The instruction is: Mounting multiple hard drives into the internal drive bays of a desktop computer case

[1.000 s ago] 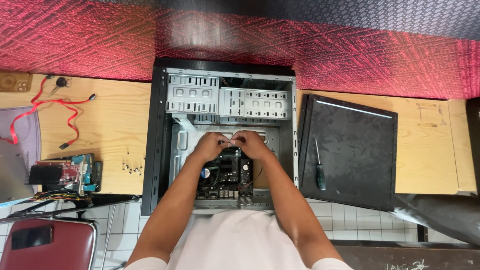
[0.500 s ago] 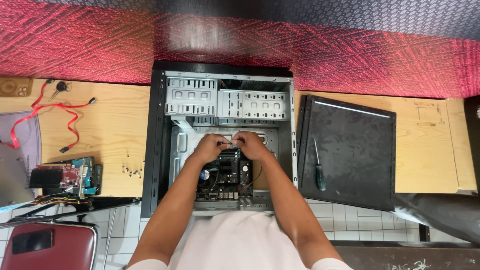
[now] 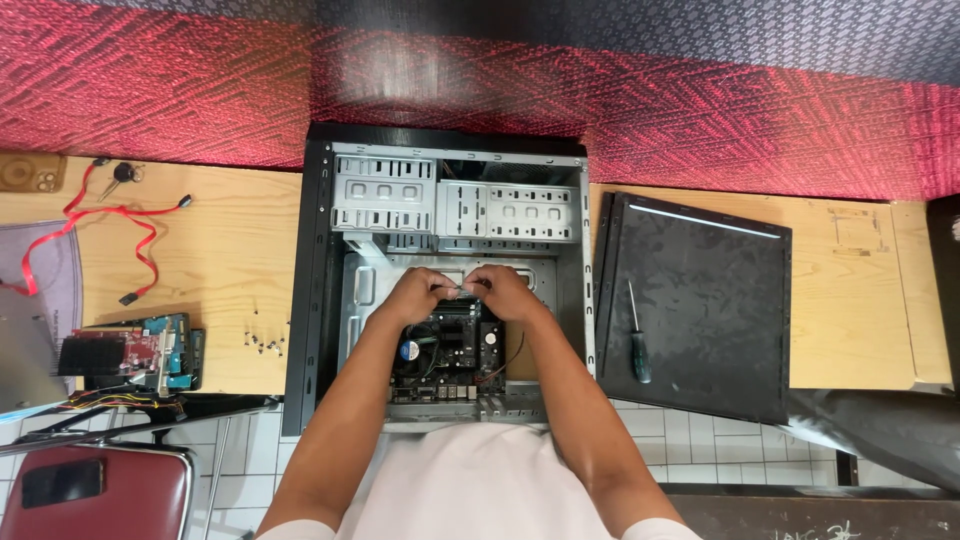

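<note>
Head view: two hands inside the open computer case (image 3: pixel 320 300).
The left hand (image 3: pixel 415 297) and right hand (image 3: pixel 505 292) pinch one small part (image 3: pixel 462 291) above the motherboard (image 3: pixel 450 345), each grip tight to steady it.

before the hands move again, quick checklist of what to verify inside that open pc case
1. Both hands on the small part: ok, left hand and right hand meet over it above the motherboard.
2. What the part is: cannot tell, fingers hide it.
3. Computer case lying flat on the wooden table: ok.
4. Screwdriver close by: ok, on the side panel.
5. Loose screws out of the case: ok.
</note>
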